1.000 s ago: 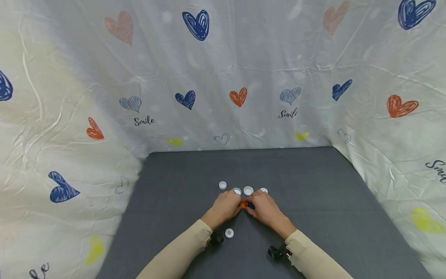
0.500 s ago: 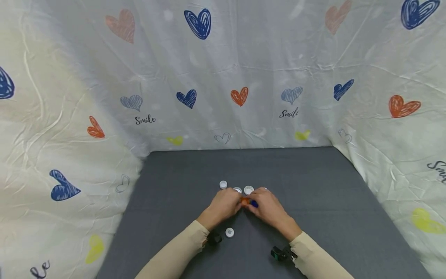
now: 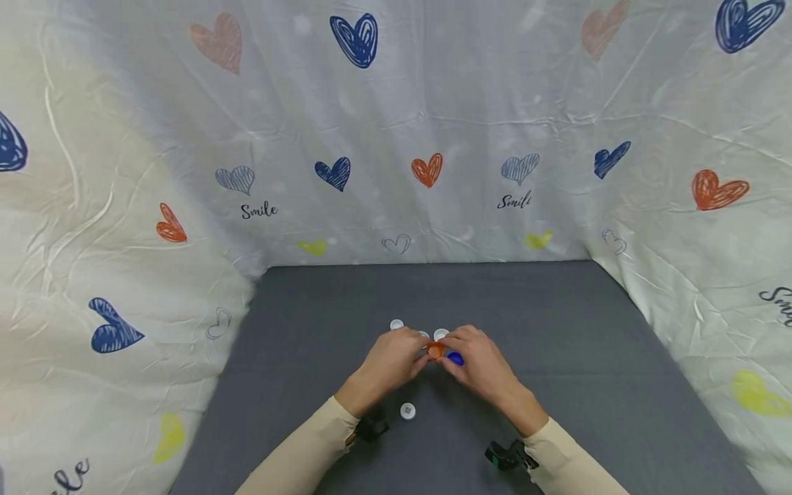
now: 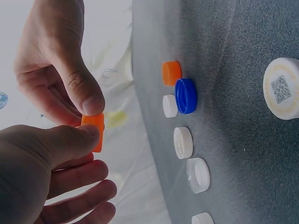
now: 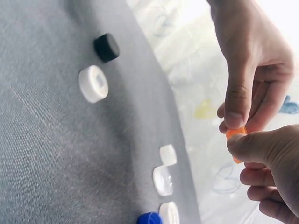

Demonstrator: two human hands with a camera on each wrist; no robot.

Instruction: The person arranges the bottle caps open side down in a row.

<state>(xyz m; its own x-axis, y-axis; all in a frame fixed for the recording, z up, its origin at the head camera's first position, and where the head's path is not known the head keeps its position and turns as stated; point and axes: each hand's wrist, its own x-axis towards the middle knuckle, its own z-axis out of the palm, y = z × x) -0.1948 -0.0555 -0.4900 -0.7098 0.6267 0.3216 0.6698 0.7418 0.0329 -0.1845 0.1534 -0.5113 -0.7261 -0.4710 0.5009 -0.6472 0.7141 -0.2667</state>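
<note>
An orange bottle cap (image 3: 436, 350) is held up off the table between both hands. My left hand (image 3: 391, 361) pinches it between thumb and fingertips on one side, and my right hand (image 3: 481, 361) pinches the other side; the thumbs nearly meet in the right wrist view. Beyond the hands, on the cloth, lie a blue cap (image 4: 186, 96) with its hollow side showing and a second orange cap (image 4: 171, 73) touching or just behind it. The head view hides that second orange cap behind the right hand.
Several white caps (image 4: 183, 143) form a loose row behind the hands on the dark grey cloth (image 3: 346, 295). Nearer the person lies a white cap with a printed code (image 4: 281, 88). A black cap (image 5: 106, 47) sits close to it. A heart-print curtain (image 3: 371, 124) surrounds the table.
Both hands have risen slightly with the orange cap, and it has turned so its round face shows to the head camera. More of the blue cap is visible beside the right thumb.
</note>
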